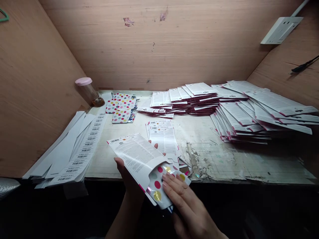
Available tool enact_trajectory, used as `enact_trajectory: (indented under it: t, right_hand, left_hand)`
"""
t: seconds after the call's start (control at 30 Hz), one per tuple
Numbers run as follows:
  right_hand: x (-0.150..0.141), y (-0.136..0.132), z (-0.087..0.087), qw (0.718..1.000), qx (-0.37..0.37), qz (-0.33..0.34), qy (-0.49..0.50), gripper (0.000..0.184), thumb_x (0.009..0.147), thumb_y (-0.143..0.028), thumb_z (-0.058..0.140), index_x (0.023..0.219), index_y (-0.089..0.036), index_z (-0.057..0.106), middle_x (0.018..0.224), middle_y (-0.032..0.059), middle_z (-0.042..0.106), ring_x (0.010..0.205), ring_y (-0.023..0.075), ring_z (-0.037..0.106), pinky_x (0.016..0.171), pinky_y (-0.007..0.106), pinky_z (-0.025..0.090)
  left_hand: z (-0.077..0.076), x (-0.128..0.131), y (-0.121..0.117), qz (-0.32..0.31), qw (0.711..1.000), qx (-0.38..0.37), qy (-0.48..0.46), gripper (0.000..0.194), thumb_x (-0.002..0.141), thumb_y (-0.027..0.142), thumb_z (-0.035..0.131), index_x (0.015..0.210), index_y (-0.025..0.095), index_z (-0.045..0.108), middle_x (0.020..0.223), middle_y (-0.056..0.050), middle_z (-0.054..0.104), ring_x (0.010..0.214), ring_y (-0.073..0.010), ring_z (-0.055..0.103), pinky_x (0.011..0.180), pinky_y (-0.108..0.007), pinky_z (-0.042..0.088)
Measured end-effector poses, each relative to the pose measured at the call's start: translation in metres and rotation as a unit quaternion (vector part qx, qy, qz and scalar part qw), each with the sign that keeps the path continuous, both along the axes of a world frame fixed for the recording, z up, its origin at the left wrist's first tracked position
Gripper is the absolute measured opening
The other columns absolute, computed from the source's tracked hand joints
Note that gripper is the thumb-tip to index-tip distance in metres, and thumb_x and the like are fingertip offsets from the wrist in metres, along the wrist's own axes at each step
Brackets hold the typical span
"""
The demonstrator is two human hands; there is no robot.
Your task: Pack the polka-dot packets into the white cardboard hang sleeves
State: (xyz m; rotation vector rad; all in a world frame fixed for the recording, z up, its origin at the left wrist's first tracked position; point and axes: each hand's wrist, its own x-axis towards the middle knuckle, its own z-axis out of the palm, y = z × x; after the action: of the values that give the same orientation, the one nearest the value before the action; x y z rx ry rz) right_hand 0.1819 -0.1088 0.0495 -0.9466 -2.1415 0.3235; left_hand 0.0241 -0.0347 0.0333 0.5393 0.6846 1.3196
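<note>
My left hand (133, 189) is closed round a white printed card sleeve (136, 159) from beneath, with its thumb at the left edge and fingertips showing past the far edge. A shiny polka-dot packet (156, 186) sticks out of the sleeve's near, notched end; the rest of it is hidden inside. My right hand (189, 205) grips that packet, its fingers flat across the top and the thumb lower down, partly hidden. Just beyond the sleeve lie several similar printed sleeves (163, 141) on the table.
Folded polka-dot packets (122, 103) lie at the back left beside a pink-lidded bottle (88, 91). Barcode label strips (84, 149) cover the left edge. Stacked sleeves (191, 99) fill the back, with more sleeves (239, 116) at right. Wooden walls (154, 59) enclose the table (224, 162).
</note>
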Motion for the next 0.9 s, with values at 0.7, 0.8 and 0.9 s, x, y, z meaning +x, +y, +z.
enact_trajectory:
  t: [0.7, 0.8, 0.9]
  right_hand:
    - [0.031, 0.045, -0.093, 0.980, -0.091, -0.160, 0.077, 0.019, 0.094, -0.019, 0.049, 0.097, -0.021, 0.068, 0.091, 0.0073, 0.059, 0.089, 0.0216, 0.057, 0.079, 0.039, 0.053]
    - [0.025, 0.044, -0.101, 0.980, -0.090, -0.166, 0.069, 0.015, 0.093, -0.020, 0.053, 0.095, -0.022, 0.068, 0.090, 0.0063, 0.057, 0.089, 0.0218, 0.053, 0.081, 0.041, 0.050]
    - [0.020, 0.040, -0.100, 0.978, -0.088, -0.179, 0.060, 0.011, 0.091, -0.020, 0.057, 0.090, -0.022, 0.068, 0.086, 0.0052, 0.056, 0.088, 0.0225, 0.051, 0.081, 0.042, 0.048]
  left_hand:
    - [-0.070, -0.024, -0.016, 0.061, 0.650, 0.352, 0.671, 0.042, 0.082, 0.024, 0.066, 0.123, 0.026, 0.060, 0.128, -0.010, 0.060, 0.128, -0.0348, 0.043, 0.106, -0.058, 0.035]
    - [-0.078, -0.047, -0.032, -0.061, 0.592, 0.459, 0.660, 0.060, 0.078, 0.039, 0.072, 0.132, 0.023, 0.053, 0.124, -0.013, 0.063, 0.122, -0.0346, 0.052, 0.104, -0.054, 0.042]
    - [-0.088, -0.059, -0.039, -0.074, 0.560, 0.481, 0.670, 0.079, 0.077, 0.046, 0.072, 0.145, 0.021, 0.040, 0.133, -0.017, 0.058, 0.125, -0.0363, 0.051, 0.105, -0.055, 0.043]
